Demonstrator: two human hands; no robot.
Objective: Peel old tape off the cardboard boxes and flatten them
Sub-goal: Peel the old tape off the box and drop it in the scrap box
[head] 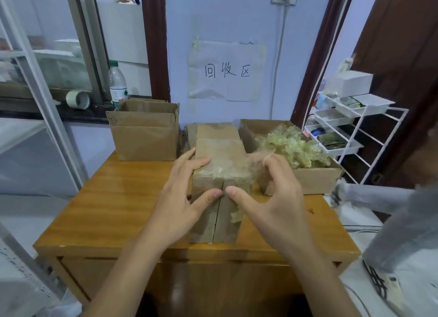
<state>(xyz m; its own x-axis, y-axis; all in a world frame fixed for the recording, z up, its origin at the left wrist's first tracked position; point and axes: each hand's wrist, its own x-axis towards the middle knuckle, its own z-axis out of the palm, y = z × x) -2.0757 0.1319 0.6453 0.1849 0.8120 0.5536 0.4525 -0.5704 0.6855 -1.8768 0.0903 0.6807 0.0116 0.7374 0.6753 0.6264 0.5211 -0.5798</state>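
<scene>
Hidden or unclear: peeled tape [246, 168] blurred, outline indistinct; far end of box [219, 174] partly masked by fingers; grey object [403, 226] at right edge blurred, unidentifiable; desk [113, 198] front cut off at frame bottom.

Box: closed, standing on desk centre, front seam vertical between both thumbs. Tape remnants clinging to top and right front face.

Left hand [180, 198]: fingers straight, spread over top left edge of box, thumb pressed beside seam. Nothing gripped.

Right hand [275, 198]: fingers curled, pinching loose tape strip above top right corner of box; thumb extended, tip on seam, almost touching left thumb.

Count: two hands; one box in work; flattened cardboard [213, 129] directly behind, number of sheets not discernible; one open carton [145, 132] rear left; one open bin [305, 177] at right, holding wad of crumpled tape [294, 146]; one bottle [117, 84] and one tape roll [78, 100] on sill; one wall sign [226, 71]; one white rack [350, 127] at right.
</scene>
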